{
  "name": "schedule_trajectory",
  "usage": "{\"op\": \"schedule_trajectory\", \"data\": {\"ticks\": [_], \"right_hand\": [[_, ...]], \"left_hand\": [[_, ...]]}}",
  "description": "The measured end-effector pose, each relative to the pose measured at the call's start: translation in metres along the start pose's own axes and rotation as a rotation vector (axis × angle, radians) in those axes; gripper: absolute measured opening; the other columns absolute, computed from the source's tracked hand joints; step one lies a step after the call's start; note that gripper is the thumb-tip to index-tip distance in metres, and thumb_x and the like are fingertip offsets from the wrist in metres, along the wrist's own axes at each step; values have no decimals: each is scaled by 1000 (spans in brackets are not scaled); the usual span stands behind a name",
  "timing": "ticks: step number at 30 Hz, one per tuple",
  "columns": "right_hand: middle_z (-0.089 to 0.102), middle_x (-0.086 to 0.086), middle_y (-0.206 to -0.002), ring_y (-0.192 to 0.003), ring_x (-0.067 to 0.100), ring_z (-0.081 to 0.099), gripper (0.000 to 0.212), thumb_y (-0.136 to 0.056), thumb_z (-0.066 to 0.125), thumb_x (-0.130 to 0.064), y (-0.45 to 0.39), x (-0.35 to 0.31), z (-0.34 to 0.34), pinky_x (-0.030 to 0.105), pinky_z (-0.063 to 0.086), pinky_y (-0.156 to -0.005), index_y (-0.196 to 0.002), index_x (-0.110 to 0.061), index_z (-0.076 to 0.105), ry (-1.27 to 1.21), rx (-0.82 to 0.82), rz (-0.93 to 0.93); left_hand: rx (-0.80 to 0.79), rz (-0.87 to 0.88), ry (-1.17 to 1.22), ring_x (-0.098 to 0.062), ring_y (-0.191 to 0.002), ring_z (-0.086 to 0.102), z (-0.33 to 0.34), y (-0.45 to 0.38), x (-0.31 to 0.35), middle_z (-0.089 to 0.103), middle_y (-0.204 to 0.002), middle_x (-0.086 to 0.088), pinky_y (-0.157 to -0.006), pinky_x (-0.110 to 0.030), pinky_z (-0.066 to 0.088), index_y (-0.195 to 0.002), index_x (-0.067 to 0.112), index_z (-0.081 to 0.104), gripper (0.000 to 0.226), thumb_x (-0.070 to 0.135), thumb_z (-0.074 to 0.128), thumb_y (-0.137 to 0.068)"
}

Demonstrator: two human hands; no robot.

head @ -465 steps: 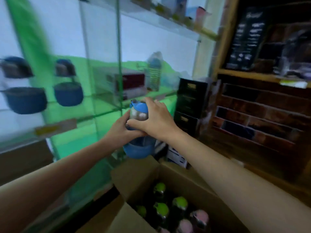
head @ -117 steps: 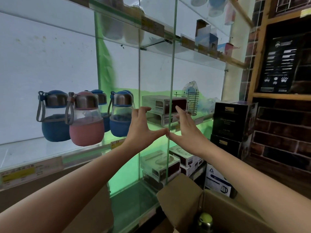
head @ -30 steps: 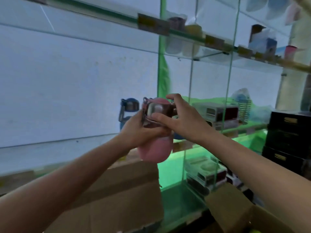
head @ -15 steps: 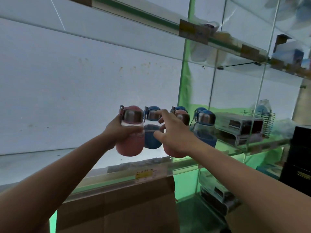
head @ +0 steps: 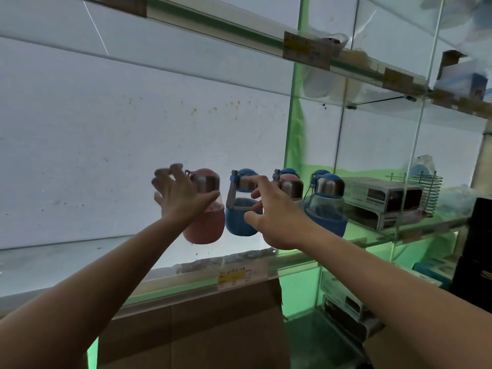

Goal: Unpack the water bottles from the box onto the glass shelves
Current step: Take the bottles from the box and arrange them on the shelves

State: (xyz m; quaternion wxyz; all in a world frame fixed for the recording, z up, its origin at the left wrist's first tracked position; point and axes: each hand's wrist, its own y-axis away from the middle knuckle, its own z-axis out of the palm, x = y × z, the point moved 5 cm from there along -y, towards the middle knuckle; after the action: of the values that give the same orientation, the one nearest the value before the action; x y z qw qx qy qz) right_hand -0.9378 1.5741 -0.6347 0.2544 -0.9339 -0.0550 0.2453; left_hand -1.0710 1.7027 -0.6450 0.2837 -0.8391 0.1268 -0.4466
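Two hands at the bottle row on the glass shelf

Left hand [head: 179, 201]: fingers spread and blurred beside the steel collar of the leftmost pink bottle [head: 205, 209], thumb against its clear neck; real grip or mere touch — cannot tell. Right hand [head: 277, 217]: fingers loosely splayed, gripping nothing, index tip over the lid of the blue bottle [head: 241, 206] just right of that pink one. Further right of the pink bottle: second pink bottle [head: 291, 183], partly hidden behind the right hand, then larger blue bottle [head: 326, 202]. All upright on glass shelf [head: 80, 259]. Below the pink bottle: yellow price tag [head: 231, 275] on shelf edge, cardboard box [head: 199, 328] underneath. Far right of it: boxed appliances [head: 383, 201], wire rack [head: 426, 193].
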Motion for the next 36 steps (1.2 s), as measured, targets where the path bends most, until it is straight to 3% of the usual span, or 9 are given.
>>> {"op": "schedule_trajectory", "data": {"ticks": [2, 5, 9, 13, 17, 20, 27, 31, 36], "right_hand": [[40, -3, -115, -101, 12, 49, 55, -87, 55, -16, 6, 7, -7, 27, 39, -86, -136, -21, 30, 4, 18, 20], [44, 4, -122, -110, 24, 52, 61, -84, 56, -16, 20, 19, -23, 38, 44, -95, -138, -22, 29, -29, 70, 46], [45, 4, -123, -103, 16, 51, 60, -84, 58, -15, 49, 41, -50, 12, 36, -81, -137, -20, 31, 21, 109, 50], [46, 4, -129, -109, 16, 53, 65, -85, 61, -20, 90, 87, -80, 22, 37, -85, -141, -21, 28, 39, 146, 137], [50, 0, -123, -101, 12, 55, 61, -86, 61, -18, 145, 137, -102, 18, 39, -74, -140, -23, 31, 22, 212, 234], [48, -2, -125, -103, 9, 53, 63, -87, 59, -16, 192, 181, -113, 18, 40, -77, -141, -25, 29, 44, 181, 326], [45, -6, -123, -110, 10, 51, 62, -88, 61, -20, 310, 280, -129, 27, 45, -91, -141, -27, 29, 48, 164, 562], [41, -5, -129, -115, 11, 48, 64, -87, 62, -26, 372, 329, -127, 28, 43, -94, -142, -26, 28, 77, 71, 675], [32, -9, -137, -119, 4, 41, 67, -85, 65, -36, 444, 376, -115, 22, 41, -93, -140, -32, 28, 45, -106, 793]], "left_hand": [[53, 131, 6, -33, -129, 28, -6, 12, 18, 29, -135, -18, -104, -46, 32, -131, 8, 34, 80, 36, 79, -71], [9, 258, 69, -29, -119, 38, 3, 42, 49, 37, -125, -15, -100, -40, 36, -127, 9, 39, 69, 32, 76, -74], [-112, 362, 180, -26, -107, 47, 34, 86, 96, 39, -110, -5, -93, -42, 45, -118, 8, 42, 54, 29, 71, -78], [-269, 357, 309, -22, -106, 52, 78, 132, 136, 43, -115, -4, -91, -36, 46, -120, 10, 43, 53, 32, 70, -80], [-504, 320, 356, -19, -104, 54, 132, 184, 161, 42, -118, -5, -90, -30, 45, -124, 11, 42, 54, 32, 69, -82], [-651, 283, 411, -15, -101, 56, 174, 232, 177, 49, -120, -4, -81, -27, 45, -126, 14, 40, 54, 34, 67, -84], [-879, 229, 448, -20, -95, 61, 273, 337, 208, 57, -103, -2, -85, -40, 52, -108, 21, 42, 43, 38, 70, -79], [-1030, 219, 387, -20, -96, 62, 332, 391, 206, 61, -105, -5, -86, -44, 54, -103, 24, 46, 50, 51, 68, -68], [-1235, 275, 231, -10, -98, 50, 381, 461, 201, 50, -116, -2, -80, -23, 42, -119, 18, 47, 54, 45, 70, -78]]}}
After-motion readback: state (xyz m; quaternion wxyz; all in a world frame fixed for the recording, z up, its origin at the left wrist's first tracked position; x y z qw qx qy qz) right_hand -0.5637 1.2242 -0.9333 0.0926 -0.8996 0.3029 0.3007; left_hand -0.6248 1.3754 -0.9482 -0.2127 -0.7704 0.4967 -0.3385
